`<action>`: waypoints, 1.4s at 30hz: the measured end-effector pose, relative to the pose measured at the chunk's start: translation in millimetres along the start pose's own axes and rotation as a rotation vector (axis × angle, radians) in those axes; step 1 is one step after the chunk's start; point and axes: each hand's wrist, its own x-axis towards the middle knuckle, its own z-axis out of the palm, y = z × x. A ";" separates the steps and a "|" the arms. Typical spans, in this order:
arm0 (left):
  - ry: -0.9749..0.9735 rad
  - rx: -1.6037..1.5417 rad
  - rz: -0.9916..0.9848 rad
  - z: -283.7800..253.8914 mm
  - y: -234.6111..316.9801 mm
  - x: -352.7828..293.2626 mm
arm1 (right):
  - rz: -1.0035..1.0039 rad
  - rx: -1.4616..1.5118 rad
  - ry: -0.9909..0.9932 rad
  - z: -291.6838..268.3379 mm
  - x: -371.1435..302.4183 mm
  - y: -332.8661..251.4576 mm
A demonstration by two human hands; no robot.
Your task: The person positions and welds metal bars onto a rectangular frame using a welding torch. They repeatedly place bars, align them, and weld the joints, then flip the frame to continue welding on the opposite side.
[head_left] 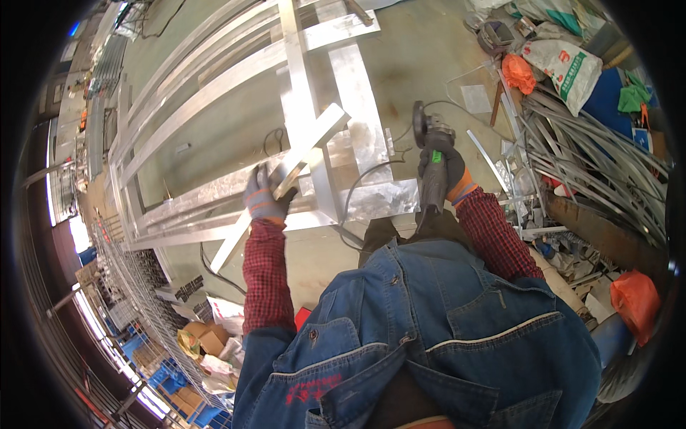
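Observation:
My left hand (268,194), in a grey glove, is closed around a square metal tube (312,141). The tube slants across the near right part of a large metal frame (236,86) of welded bars. In my right hand (444,166), also gloved, is an angle grinder (434,179), gripped by its dark body. Its disc (419,123) points away from me, to the right of the frame, and touches nothing that I can see. A dark power cord (357,182) loops between the frame and the grinder.
At the right lies a heap of long metal strips (593,157), with white sacks (564,68) and an orange bag (518,74) beyond it. Another orange bag (636,304) is nearer. Left of me are a wire mesh rack (153,314) and a cardboard box (207,336).

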 end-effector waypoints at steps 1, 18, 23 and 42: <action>-0.077 -0.151 -0.040 -6.2 27.4 -4.3 | -0.022 0.010 0.016 -3.6 -0.9 -0.2; -0.612 -0.190 0.636 33.3 277.9 -48.0 | -0.033 -0.025 -0.197 -78.6 -8.2 11.6; -0.435 -0.448 0.348 40.9 284.2 -53.0 | -0.073 -0.046 -0.112 -96.5 -7.1 -9.1; -1.103 -0.808 0.062 173.6 229.6 -100.5 | 0.309 1.180 -0.192 -130.9 -4.1 -88.5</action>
